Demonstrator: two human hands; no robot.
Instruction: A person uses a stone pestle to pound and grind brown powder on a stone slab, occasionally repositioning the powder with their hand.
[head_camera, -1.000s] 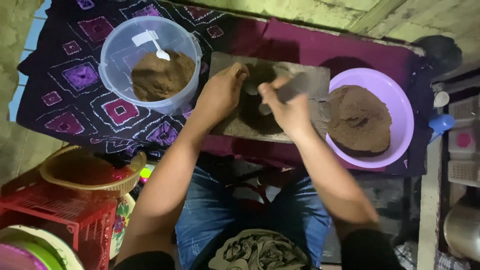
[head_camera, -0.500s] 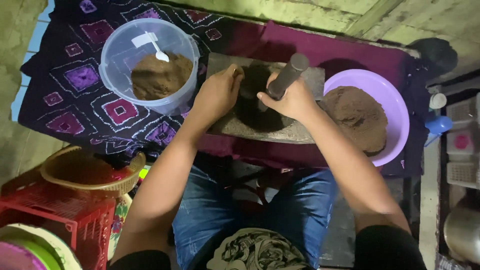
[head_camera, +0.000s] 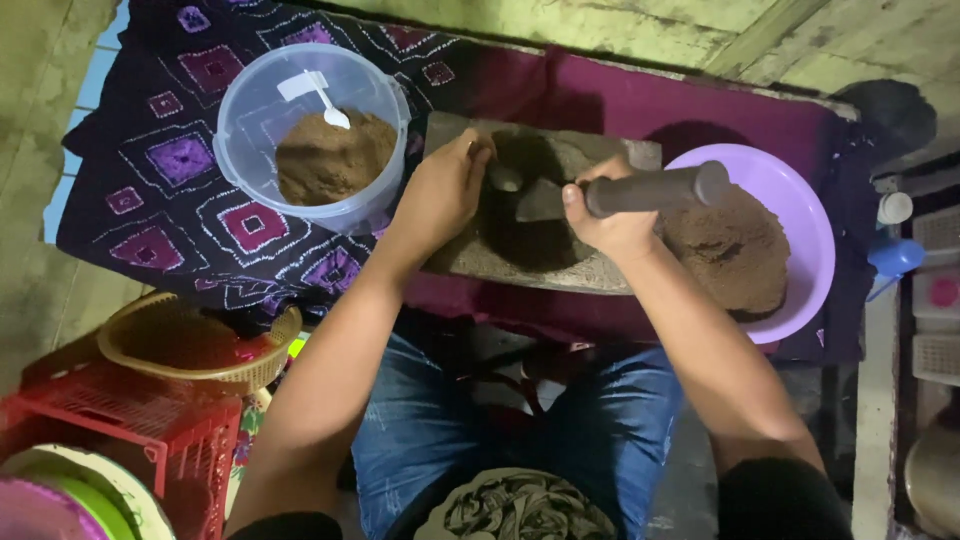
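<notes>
A flat grey grinding stone lies in front of me on a dark patterned cloth, with dark brown paste spread on its middle. My right hand grips a dark cylindrical stone roller, lifted and pointing right over the stone's right end. My left hand rests on the stone's left part, its fingers at the paste and touching a small spoon-like piece. A purple bowl of brown ground paste stands right of the stone.
A clear plastic tub with brown powder and a white scoop stands at the left. A woven basket, a red plastic crate and round lids lie at lower left. Shelves with small items line the right edge.
My right hand has lifted the roller off the paste and swung it to the right, level above the stone. My left hand stayed on the stone's left part.
</notes>
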